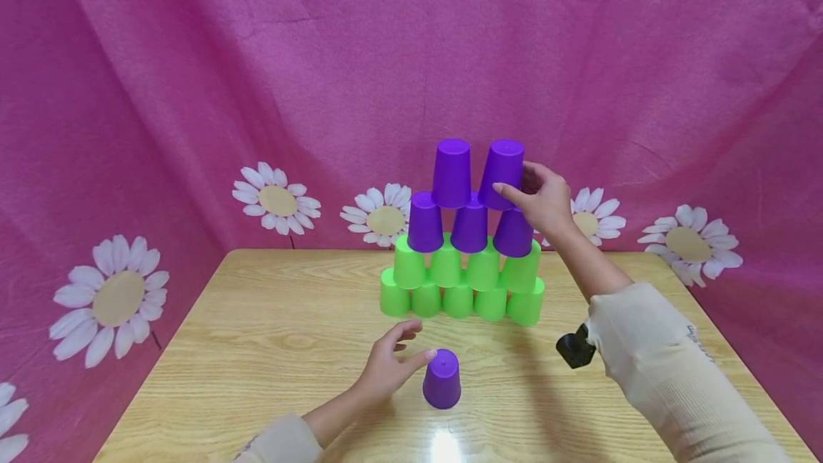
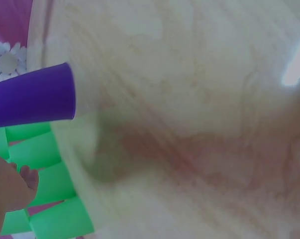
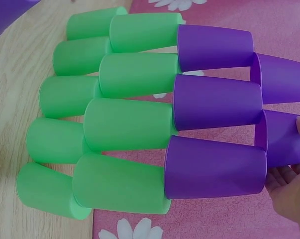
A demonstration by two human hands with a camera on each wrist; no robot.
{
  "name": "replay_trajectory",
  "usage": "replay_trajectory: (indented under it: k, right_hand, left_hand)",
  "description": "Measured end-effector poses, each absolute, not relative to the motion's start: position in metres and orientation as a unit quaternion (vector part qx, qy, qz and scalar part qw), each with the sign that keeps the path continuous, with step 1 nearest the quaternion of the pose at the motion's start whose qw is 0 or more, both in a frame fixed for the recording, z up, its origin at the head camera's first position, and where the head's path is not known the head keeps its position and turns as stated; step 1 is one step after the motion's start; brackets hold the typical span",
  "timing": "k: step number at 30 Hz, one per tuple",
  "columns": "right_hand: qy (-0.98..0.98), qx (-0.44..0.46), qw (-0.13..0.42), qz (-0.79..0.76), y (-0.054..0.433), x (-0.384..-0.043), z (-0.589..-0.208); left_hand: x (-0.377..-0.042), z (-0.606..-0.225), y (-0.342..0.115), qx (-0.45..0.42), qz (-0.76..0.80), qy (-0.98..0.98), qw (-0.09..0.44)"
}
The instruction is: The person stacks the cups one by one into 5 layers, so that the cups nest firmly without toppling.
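A stepped wall of upside-down cups stands on the table. Two rows of green cups (image 1: 458, 301) form its base, and a row of three purple cups (image 1: 469, 226) sits above them. On top are two more: a left purple cup (image 1: 452, 173) and a right purple cup (image 1: 504, 171). My right hand (image 1: 545, 198) grips the right one from its side, thumb in front; its rim is at the row below. Closer to me, one loose purple cup (image 1: 441, 381) stands upside down. Beside it my left hand (image 1: 388, 363) has relaxed fingers, thumb by the cup's top; contact is unclear.
A wooden table (image 1: 289, 306) carries everything. Behind it hangs a pink cloth (image 1: 360, 77) with white daisies, close to the back of the cup wall. A black object (image 1: 575, 347) shows at the right sleeve's cuff.
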State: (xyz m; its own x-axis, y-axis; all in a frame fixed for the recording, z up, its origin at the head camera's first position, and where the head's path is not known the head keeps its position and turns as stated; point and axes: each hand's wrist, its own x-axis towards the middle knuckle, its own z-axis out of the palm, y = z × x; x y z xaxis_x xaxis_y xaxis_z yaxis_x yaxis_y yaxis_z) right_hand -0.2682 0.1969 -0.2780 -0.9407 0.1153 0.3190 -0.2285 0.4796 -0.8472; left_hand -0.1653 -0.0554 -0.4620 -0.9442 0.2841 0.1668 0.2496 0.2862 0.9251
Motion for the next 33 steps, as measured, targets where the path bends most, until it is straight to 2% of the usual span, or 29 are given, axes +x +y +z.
replay_trajectory:
  k: [19, 33]
  right_hand:
    - [-0.842, 0.032, 0.168, 0.512, 0.197, -0.268, -0.279]
    - [-0.841, 0.036, 0.172, 0.512, 0.197, -0.268, -0.279]
  left_hand:
    - [-0.147, -0.503, -0.042, 0.174, 0.544, 0.820, 0.037]
    - [-0.143, -0.509, -0.039, 0.190, 0.541, 0.819, 0.017]
